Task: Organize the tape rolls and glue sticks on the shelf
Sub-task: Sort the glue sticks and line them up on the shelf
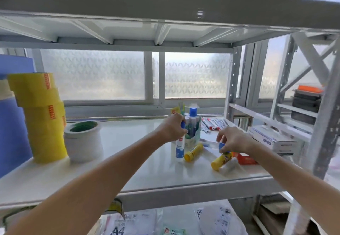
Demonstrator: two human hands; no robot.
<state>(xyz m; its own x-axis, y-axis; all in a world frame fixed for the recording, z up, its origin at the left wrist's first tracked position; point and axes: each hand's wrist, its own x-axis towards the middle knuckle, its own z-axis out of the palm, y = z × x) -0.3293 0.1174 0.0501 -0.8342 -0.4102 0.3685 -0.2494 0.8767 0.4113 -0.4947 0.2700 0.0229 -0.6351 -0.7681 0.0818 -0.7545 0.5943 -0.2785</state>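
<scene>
On the white shelf [128, 163], my left hand [172, 127] grips the blue cap of an upright white glue bottle [179, 149], beside a teal box [193, 133] holding more blue-capped glue bottles. My right hand [232, 140] pinches the blue top of another glue bottle [221, 145] lying low on the shelf. Two yellow glue sticks lie flat: one [194, 152] by the upright bottle, one [220, 159] under my right hand. At the left stands a tall stack of yellow tape rolls [43, 117], with a stack of white tape rolls [83, 141] next to it.
Red-capped markers [213, 123] lie at the back right. A small red box [245, 159] sits by my right wrist. A white carton [272, 139] rests on the adjoining rack. Blue board [11, 124] stands at far left. Paper packs lie on the shelf below.
</scene>
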